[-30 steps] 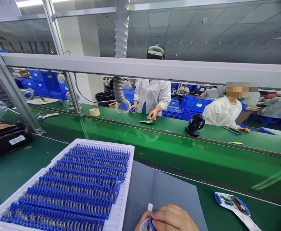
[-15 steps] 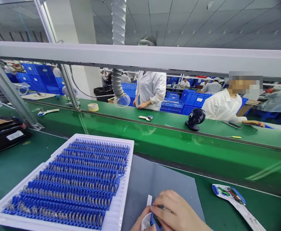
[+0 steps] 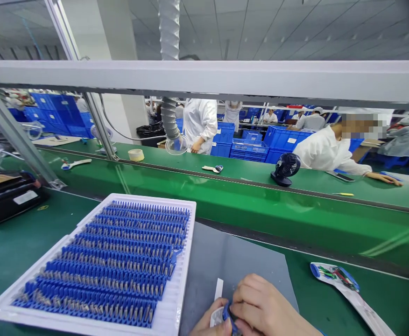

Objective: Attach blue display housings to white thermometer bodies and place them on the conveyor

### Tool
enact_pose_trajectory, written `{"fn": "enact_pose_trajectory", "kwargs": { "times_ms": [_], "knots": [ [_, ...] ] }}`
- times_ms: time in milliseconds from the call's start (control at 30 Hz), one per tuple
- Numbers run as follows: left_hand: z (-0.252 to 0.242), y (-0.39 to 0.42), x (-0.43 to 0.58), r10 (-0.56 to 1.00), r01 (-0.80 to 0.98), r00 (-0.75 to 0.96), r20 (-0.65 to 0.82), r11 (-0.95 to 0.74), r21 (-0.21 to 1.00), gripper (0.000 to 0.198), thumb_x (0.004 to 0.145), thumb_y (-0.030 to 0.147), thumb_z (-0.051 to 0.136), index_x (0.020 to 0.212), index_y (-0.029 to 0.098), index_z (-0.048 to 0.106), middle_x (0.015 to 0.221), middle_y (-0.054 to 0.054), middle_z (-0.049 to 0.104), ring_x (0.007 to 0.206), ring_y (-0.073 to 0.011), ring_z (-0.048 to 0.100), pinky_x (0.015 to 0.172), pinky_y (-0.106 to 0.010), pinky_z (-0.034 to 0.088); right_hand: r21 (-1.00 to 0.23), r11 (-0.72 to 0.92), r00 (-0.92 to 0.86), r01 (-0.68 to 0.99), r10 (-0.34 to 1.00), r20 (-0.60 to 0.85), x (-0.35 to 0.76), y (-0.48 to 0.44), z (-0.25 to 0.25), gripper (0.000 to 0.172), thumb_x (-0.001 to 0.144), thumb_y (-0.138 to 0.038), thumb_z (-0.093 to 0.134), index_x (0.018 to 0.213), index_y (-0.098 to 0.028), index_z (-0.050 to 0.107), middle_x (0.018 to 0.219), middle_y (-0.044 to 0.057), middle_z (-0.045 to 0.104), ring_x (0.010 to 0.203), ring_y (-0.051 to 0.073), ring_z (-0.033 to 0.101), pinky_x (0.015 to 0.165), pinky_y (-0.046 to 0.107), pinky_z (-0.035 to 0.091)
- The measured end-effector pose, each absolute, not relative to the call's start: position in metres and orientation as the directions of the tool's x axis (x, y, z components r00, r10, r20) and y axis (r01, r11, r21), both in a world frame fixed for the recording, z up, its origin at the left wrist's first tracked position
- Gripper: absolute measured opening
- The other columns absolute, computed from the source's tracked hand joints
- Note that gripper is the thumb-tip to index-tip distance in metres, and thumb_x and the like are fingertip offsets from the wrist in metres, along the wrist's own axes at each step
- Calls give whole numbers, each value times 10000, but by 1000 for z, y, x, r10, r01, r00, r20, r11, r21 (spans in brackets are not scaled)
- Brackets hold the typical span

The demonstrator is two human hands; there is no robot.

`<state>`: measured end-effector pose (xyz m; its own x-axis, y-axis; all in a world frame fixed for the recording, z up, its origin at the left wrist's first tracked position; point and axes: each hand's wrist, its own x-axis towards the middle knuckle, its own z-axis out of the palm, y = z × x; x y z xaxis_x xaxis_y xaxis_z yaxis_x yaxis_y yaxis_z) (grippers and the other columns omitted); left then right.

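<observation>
At the bottom centre, my left hand is closed around a small white-and-blue plastic housing. My right hand bends over it from the right, its fingers pressed to the blue rim. Fingers hide most of the housing and whatever lies inside it. A white strip sticks up just behind my left hand. Under both hands is a grey mat. To the right lies a long white-handled piece, its blue-rimmed head open, with green and red parts showing.
A white tray on the left holds rows of blue clips with metal pieces. Behind a low green divider are a small fan, a tape roll and a phone. Two people in white coats are across the bench.
Both hands stay on the housing, with its blue rim slightly turned. Across the bench, the standing person has shifted left and the seated person leans lower, arm stretched right.
</observation>
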<state>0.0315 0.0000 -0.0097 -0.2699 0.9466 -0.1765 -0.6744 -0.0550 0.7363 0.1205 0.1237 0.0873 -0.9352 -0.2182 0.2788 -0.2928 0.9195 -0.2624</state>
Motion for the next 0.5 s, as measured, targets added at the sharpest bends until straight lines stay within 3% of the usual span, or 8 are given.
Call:
{"fn": "enact_pose_trajectory", "kwargs": {
  "times_ms": [133,233,500],
  "knots": [
    [-8,-9,31,932,-723,-270,-243,-30,690,590,495,628,737,874,204,581,674,8,544,561,-105,543,475,-182,430,-348,883,-936,-315,-227,269,120,126,83,271,935,-352,392,985,-157,574,917,90,601,857,191,537,763,336,443],
    [-5,-19,31,925,-782,-240,-293,-5,624,657,561,573,734,1062,206,522,665,3,582,558,-107,569,434,-157,442,-338,871,-914,-356,-250,320,118,127,77,224,936,-307,439,1045,-148,553,1042,92,609,968,184,547,824,321,449],
    [3,-25,28,957,-827,-178,-231,-18,562,624,560,495,775,1026,169,519,652,-10,613,623,-138,630,455,-148,476,-286,830,-829,-478,-318,461,117,126,70,139,917,-180,497,1026,-121,561,1001,79,639,916,163,578,772,277,478]
  ]
}}
